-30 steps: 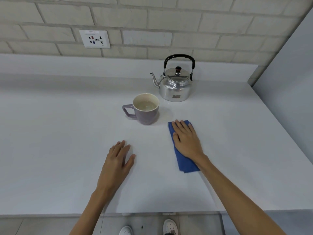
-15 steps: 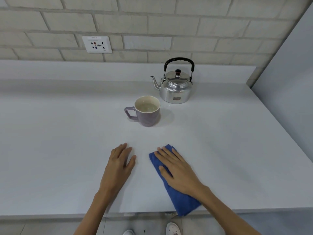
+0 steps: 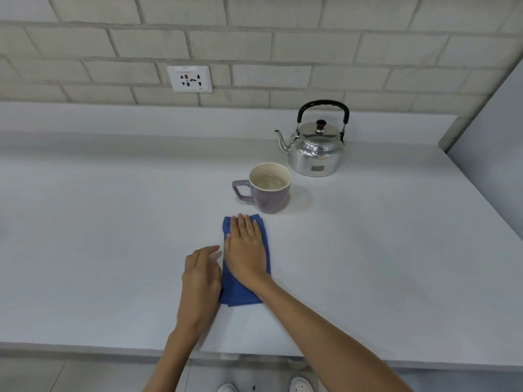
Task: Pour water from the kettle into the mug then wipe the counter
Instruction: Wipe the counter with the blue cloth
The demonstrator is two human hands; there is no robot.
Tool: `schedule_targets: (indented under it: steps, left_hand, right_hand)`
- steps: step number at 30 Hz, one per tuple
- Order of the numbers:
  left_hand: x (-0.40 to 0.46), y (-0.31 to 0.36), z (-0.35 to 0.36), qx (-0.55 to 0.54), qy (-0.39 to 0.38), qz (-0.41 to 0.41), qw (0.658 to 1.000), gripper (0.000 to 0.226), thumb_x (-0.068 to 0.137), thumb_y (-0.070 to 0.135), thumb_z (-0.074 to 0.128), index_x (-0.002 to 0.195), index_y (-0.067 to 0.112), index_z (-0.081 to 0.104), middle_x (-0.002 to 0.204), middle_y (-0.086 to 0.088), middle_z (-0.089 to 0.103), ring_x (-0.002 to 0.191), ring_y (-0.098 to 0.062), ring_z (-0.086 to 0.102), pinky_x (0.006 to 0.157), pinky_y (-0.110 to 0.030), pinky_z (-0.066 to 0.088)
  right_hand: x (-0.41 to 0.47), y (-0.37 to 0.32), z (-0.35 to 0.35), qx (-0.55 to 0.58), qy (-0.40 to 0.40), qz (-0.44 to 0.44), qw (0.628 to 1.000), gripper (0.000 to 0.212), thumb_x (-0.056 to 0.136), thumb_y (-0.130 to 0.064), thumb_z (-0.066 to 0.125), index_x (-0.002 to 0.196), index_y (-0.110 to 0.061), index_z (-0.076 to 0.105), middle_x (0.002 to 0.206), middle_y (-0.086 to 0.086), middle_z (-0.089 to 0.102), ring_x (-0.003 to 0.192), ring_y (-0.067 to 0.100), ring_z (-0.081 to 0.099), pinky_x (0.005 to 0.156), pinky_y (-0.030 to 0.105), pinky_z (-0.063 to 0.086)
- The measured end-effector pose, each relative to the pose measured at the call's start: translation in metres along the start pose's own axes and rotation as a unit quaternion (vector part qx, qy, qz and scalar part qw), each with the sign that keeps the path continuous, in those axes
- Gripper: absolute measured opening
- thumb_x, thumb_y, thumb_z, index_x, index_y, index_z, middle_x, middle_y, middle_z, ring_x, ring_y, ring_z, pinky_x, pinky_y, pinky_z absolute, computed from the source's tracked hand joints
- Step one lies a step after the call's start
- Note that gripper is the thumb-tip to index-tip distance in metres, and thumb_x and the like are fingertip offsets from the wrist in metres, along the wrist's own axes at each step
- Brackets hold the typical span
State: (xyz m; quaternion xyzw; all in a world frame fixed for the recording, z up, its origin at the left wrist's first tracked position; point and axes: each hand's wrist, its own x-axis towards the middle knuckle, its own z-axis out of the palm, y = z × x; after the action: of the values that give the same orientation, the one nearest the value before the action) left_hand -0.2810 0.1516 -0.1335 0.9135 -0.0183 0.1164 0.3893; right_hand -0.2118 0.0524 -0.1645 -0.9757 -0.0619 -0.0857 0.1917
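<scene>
A shiny metal kettle (image 3: 314, 154) with a black handle stands at the back of the white counter (image 3: 113, 222), spout pointing left. Just in front of it sits a purple mug (image 3: 271, 196) with water inside, its handle to the left. A folded blue cloth (image 3: 239, 295) lies on the counter right below the mug. My right hand (image 3: 246, 250) presses flat on the cloth, fingertips a short way from the mug's base. My left hand (image 3: 201, 278) rests flat on the counter against the cloth's left edge, holding nothing.
A brick wall with a white socket plate (image 3: 189, 79) rises behind a low ledge. A grey side panel (image 3: 495, 137) bounds the counter on the right. The counter's front edge (image 3: 85, 349) runs below my forearms, with my shoes on the floor beneath.
My right hand has slid the blue cloth from near the counter's front edge up towards the mug. The cloth now lies alongside my left hand. Kettle and mug stayed put.
</scene>
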Motion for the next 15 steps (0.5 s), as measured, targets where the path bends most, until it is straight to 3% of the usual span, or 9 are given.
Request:
schedule_targets:
  steps: [4, 6, 8, 9, 10, 11, 13, 15]
  left_hand:
    - [-0.006, 0.008, -0.007, -0.021, 0.029, -0.028, 0.999, 0.033, 0.094, 0.0, 0.042, 0.125, 0.008, 0.052, 0.122, -0.007, 0.057, 0.107, -0.005, 0.038, 0.09, -0.018, 0.03]
    - [-0.012, 0.011, -0.007, -0.018, 0.02, -0.069, 0.997, 0.033, 0.095, 0.006, 0.043, 0.127, 0.005, 0.047, 0.127, -0.012, 0.052, 0.108, -0.01, 0.038, 0.091, -0.022, 0.031]
    - [-0.018, 0.013, -0.006, 0.023, -0.006, -0.123, 0.992, 0.041, 0.094, 0.015, 0.05, 0.13, -0.001, 0.042, 0.131, -0.02, 0.047, 0.113, -0.025, 0.042, 0.094, -0.033, 0.034]
    - [-0.021, 0.016, -0.006, 0.048, -0.031, -0.148, 0.987, 0.048, 0.092, 0.02, 0.053, 0.131, -0.004, 0.039, 0.133, -0.022, 0.045, 0.116, -0.031, 0.042, 0.095, -0.036, 0.034]
    - [-0.023, 0.018, -0.006, 0.062, -0.06, -0.172, 0.981, 0.054, 0.091, 0.023, 0.057, 0.132, -0.005, 0.036, 0.134, -0.022, 0.043, 0.117, -0.034, 0.042, 0.095, -0.037, 0.034]
    - [-0.024, 0.022, -0.007, 0.058, -0.084, -0.201, 0.974, 0.059, 0.089, 0.024, 0.06, 0.133, -0.005, 0.034, 0.133, -0.021, 0.041, 0.117, -0.035, 0.043, 0.095, -0.038, 0.036]
    - [-0.025, 0.028, -0.007, 0.03, -0.117, -0.243, 0.962, 0.057, 0.085, 0.02, 0.065, 0.128, -0.003, 0.037, 0.125, -0.02, 0.041, 0.107, -0.035, 0.05, 0.088, -0.039, 0.041]
    - [-0.022, 0.03, -0.008, 0.018, -0.123, -0.251, 0.96, 0.031, 0.083, 0.016, 0.068, 0.102, 0.007, 0.046, 0.11, -0.017, 0.045, 0.088, -0.031, 0.052, 0.076, -0.034, 0.043]
  right_hand:
    - [0.002, -0.027, 0.006, 0.02, -0.054, -0.04, 0.998, 0.049, 0.105, -0.022, 0.021, 0.148, -0.001, 0.015, 0.159, 0.017, 0.014, 0.148, 0.026, 0.007, 0.12, 0.036, -0.004]
    - [0.007, -0.026, -0.003, 0.067, -0.105, -0.047, 0.991, 0.048, 0.105, -0.021, 0.022, 0.148, -0.002, 0.016, 0.159, 0.015, 0.014, 0.148, 0.025, 0.006, 0.12, 0.036, -0.003]
    - [0.014, -0.018, -0.02, 0.144, -0.152, -0.044, 0.977, 0.039, 0.103, -0.015, 0.029, 0.138, 0.0, 0.037, 0.149, 0.018, 0.034, 0.141, 0.031, 0.024, 0.119, 0.039, 0.013]
    - [0.019, -0.015, -0.028, 0.179, -0.152, -0.036, 0.971, 0.03, 0.101, -0.01, 0.031, 0.12, 0.001, 0.05, 0.135, 0.021, 0.047, 0.131, 0.034, 0.036, 0.112, 0.041, 0.026]
    - [0.023, -0.013, -0.036, 0.196, -0.14, -0.031, 0.97, 0.022, 0.099, -0.007, 0.033, 0.104, -0.001, 0.054, 0.121, 0.021, 0.054, 0.121, 0.035, 0.042, 0.104, 0.043, 0.034]
    - [0.029, -0.012, -0.043, 0.198, -0.131, -0.032, 0.971, 0.022, 0.097, -0.005, 0.034, 0.102, -0.003, 0.055, 0.117, 0.02, 0.055, 0.118, 0.034, 0.043, 0.1, 0.043, 0.037]
    - [0.042, -0.015, -0.053, 0.159, -0.155, -0.059, 0.973, 0.03, 0.096, -0.002, 0.036, 0.121, -0.002, 0.052, 0.125, 0.018, 0.055, 0.122, 0.033, 0.039, 0.1, 0.041, 0.036]
    - [0.055, -0.018, -0.056, 0.089, -0.208, -0.091, 0.97, 0.032, 0.097, -0.004, 0.039, 0.127, 0.0, 0.046, 0.126, 0.018, 0.052, 0.12, 0.033, 0.038, 0.099, 0.041, 0.035]
